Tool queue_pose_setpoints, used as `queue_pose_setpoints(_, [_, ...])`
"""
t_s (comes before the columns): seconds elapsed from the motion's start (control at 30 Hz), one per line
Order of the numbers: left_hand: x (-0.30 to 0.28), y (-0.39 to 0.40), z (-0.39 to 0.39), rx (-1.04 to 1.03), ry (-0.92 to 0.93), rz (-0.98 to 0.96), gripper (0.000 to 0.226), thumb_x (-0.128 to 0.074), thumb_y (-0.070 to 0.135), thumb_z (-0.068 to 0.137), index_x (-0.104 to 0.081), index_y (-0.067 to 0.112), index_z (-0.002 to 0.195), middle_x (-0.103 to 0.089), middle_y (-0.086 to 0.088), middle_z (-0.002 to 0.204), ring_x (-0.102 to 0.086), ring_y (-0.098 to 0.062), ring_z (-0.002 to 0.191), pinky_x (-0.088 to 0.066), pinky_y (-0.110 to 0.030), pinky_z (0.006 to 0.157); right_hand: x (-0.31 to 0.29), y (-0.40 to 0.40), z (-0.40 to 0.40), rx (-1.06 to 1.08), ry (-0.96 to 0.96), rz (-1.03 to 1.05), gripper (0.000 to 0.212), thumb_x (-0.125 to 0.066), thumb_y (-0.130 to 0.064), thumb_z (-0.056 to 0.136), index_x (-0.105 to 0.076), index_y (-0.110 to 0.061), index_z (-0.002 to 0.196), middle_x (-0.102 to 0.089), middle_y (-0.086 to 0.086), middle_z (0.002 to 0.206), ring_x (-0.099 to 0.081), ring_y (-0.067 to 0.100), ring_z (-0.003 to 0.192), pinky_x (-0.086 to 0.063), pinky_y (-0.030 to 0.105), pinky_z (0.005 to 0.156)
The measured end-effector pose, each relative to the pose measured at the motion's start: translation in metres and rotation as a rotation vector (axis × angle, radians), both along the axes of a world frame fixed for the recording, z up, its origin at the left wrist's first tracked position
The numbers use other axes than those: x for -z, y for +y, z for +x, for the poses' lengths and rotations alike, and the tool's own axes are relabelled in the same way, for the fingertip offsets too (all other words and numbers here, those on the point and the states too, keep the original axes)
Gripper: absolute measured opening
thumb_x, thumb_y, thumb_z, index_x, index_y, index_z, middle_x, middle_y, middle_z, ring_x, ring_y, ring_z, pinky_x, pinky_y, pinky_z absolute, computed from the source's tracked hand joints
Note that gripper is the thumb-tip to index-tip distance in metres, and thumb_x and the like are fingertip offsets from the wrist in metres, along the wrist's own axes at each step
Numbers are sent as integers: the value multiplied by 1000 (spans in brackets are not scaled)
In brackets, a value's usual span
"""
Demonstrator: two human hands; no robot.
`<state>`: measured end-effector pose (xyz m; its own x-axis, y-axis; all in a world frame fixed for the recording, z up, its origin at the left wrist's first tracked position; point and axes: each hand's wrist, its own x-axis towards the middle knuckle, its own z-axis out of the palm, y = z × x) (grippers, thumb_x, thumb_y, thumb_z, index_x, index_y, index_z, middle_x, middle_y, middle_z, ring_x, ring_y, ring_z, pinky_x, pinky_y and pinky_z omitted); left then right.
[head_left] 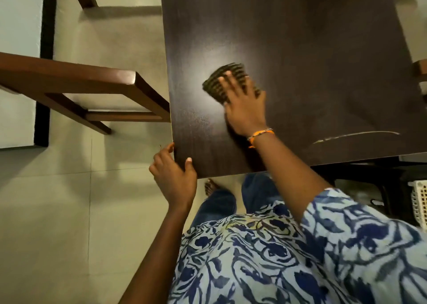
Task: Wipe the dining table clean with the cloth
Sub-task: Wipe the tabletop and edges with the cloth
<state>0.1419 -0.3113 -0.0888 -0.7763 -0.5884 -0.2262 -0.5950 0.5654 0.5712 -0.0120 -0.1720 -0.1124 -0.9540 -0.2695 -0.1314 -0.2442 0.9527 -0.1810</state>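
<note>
Flat and spread, the right hand point(245, 105) presses down on the cloth point(221, 82), its fingers straight and splayed over the fabric rather than curled round it. The cloth is a dark, striped, folded pad lying on the table point(300, 49), and it shows mostly ahead of and to the left of the fingers; its right part is under the palm. It sits toward the table's left half, inboard from the left edge and well away from the near edge. An orange band point(261, 135) circles the right wrist.

At the table's near left corner the left hand point(173, 176) grips the edge: the thumb lies on top of the tabletop just in from the corner, one fingertip shows at the left edge, and the other fingers curl under out of sight.

On the table's near right part a pale curved streak point(355, 136) runs roughly along the near edge.

Off the left edge a brown wooden chair point(92, 84) stands on the pale tiled floor point(57, 199), its frame nearly touching the table. A white perforated basket point(419, 202) shows below the table's near right corner.
</note>
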Motion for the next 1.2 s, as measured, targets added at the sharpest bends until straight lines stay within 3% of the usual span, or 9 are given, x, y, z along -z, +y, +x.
queue_pose_setpoints(0.2, [-7,19,-7,212,-6,-46,50,-65,21,82,-48,18,129,-51,-7,128,-37,-28,121,-37,-41,101,-11,152,-14,576,-50,35,60,-40,-30,96,-14,-29,150,-5,-8,159,-11,38,142,-14,69,103])
queue_pose_setpoints(0.33, [-3,21,-9,297,-8,-68,51,-65,23,82,-47,19,129,-51,-4,130,-38,-27,123,-36,-43,104,-14,144,-14,742,-81,38,61,-39,-29,96,-12,-29,151,-3,-5,160,-7,41,142,-14,68,104])
queue_pose_setpoints(0.43, [-3,26,-11,293,6,-62,55,-64,19,81,-44,18,133,-49,-4,132,-36,-27,127,-33,-45,107,-11,81,-6,574,-62,59,62,-40,-30,94,-12,-33,150,-4,-6,160,-7,42,142,-15,66,103])
queue_pose_setpoints(0.6, [-9,34,-18,218,76,-61,62,-57,3,76,-41,13,135,-48,-8,133,-36,-28,127,-30,-46,110,-5,-33,51,-116,-75,-11,60,-40,-32,93,-19,-36,148,-10,-6,159,-11,38,143,-19,60,102])
queue_pose_setpoints(0.73, [-12,48,-20,284,75,-104,53,-59,12,81,-45,13,132,-51,-9,132,-37,-28,128,-27,-46,112,-3,4,54,-338,-40,-31,56,-31,-36,89,-32,-33,145,-28,-5,154,-29,35,138,-29,51,97])
queue_pose_setpoints(0.87, [-12,76,-25,596,-63,-150,70,-65,39,82,-35,18,141,-42,-5,142,-21,-27,141,-3,-48,117,0,113,29,-26,50,64,60,-41,-30,88,-25,-35,146,-22,-8,156,-28,34,138,-30,52,97])
queue_pose_setpoints(0.97, [-11,100,-27,747,-195,-185,95,-65,53,76,-13,21,149,-21,-2,153,0,-26,146,14,-47,113,-6,212,13,317,-3,90,61,-42,-29,94,-16,-33,149,-10,-9,159,-18,36,140,-23,64,100])
queue_pose_setpoints(1.1, [-12,114,-26,668,-223,-190,98,-70,45,76,-10,22,150,-19,-2,154,3,-27,146,13,-50,113,-17,290,4,646,-97,47,60,-39,-27,97,-11,-30,150,-5,-6,159,-8,39,142,-13,70,104])
queue_pose_setpoints(1.2, [-12,118,-26,641,-237,-203,97,-71,40,76,-11,21,150,-18,-2,154,4,-28,146,13,-50,113,-19,274,-1,750,-116,31,62,-40,-27,97,-10,-29,151,-2,-3,160,-5,41,143,-13,70,105])
